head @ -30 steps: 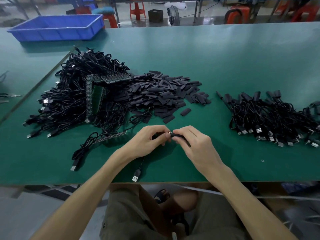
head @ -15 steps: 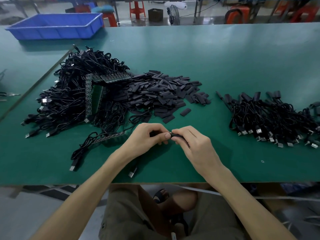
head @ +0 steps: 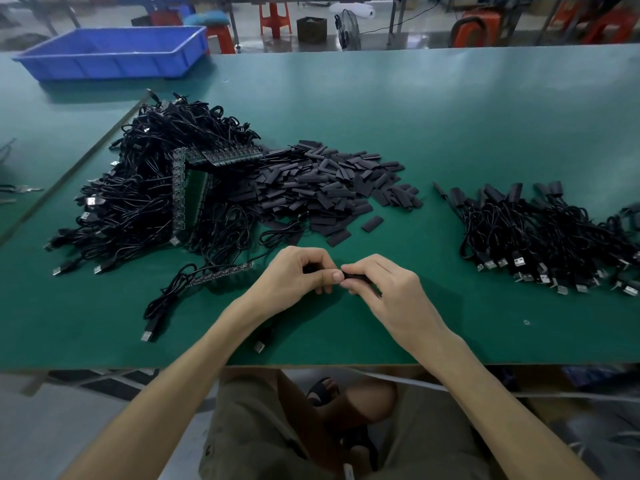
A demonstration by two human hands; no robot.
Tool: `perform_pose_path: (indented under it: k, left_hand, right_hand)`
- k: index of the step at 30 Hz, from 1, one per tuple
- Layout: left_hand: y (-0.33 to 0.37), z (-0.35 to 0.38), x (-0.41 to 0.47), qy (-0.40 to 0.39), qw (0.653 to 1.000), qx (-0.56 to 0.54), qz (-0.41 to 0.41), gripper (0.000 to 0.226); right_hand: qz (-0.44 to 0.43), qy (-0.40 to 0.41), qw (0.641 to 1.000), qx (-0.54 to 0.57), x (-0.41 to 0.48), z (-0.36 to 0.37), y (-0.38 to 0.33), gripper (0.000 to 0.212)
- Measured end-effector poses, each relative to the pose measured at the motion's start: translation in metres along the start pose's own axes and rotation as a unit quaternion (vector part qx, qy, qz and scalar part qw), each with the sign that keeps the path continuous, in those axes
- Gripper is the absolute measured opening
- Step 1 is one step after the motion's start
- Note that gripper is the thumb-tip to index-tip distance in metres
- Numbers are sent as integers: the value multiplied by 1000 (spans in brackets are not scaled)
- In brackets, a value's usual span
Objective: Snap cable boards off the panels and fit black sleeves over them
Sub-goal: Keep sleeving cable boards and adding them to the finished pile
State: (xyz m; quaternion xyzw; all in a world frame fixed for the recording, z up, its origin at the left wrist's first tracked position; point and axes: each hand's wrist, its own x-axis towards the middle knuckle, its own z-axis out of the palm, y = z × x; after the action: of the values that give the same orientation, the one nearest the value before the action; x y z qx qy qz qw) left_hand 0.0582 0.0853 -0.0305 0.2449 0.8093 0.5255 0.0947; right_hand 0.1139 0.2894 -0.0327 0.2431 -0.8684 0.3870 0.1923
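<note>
Closest is the person's lap in brownish shorts (head: 263,427). It is blurry and partly tucked under the tabletop (head: 450,116). Both bare forearms reach up over the near edge. A silver USB plug (head: 259,347) lies just by that edge, next to the left forearm. Its wire goes under the arm and is hidden.

A bit farther in, the two hands meet just above the green top. The left hand (head: 294,275) has its grip curled round a small dark piece (head: 309,269). The fingers cover most of it, so I cannot tell what it is. The right hand (head: 388,289) has its grip pinching a black sleeve (head: 356,276) between thumb and fingers. The two thumbs almost touch.

Left of the hands, a thin speckled strip (head: 221,271) lies flat. A loose cable (head: 166,299) beside it ends in a plug.

Beyond that, on the left, sits a big heap of black cables (head: 138,188). Green panels (head: 195,188) poke out of it, half buried. Touching this heap is a pile of flat black sleeves (head: 322,188). On the right, well apart, lies a second heap of cables with sleeves on their ends (head: 547,237). The picture edge cuts it off. Any marks on the plugs are too small to read.

Farthest away, a blue tray (head: 110,53) rests on the far left corner. Behind the tabletop stand red stools (head: 273,15) and a small fan (head: 346,29), cut off at the top.
</note>
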Motion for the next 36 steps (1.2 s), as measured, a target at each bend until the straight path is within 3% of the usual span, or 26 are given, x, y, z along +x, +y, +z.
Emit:
perform_pose_path:
  k: [4,7,10,21,36]
  left_hand:
    - [-1,0,-1,8,1000,5,6,21]
    - [0,-2,-1,30,1000,-6,0,21]
    - [0,-2,0,28,1000,-11,-3,22]
    - [3,-2,0,5,999,-31,-6,19]
    - [2,-2,1,12,1000,-15,-7,20]
  right_hand:
    - [57,23,997,50,4,0,3,25]
    - [143,48,980,132,7,-4,4,28]
    - [172,50,963,202,7,-3,4,25]
    - [191,29,948,252,8,-4,2,22]
    - [156,11,966,206,5,-1,4,17]
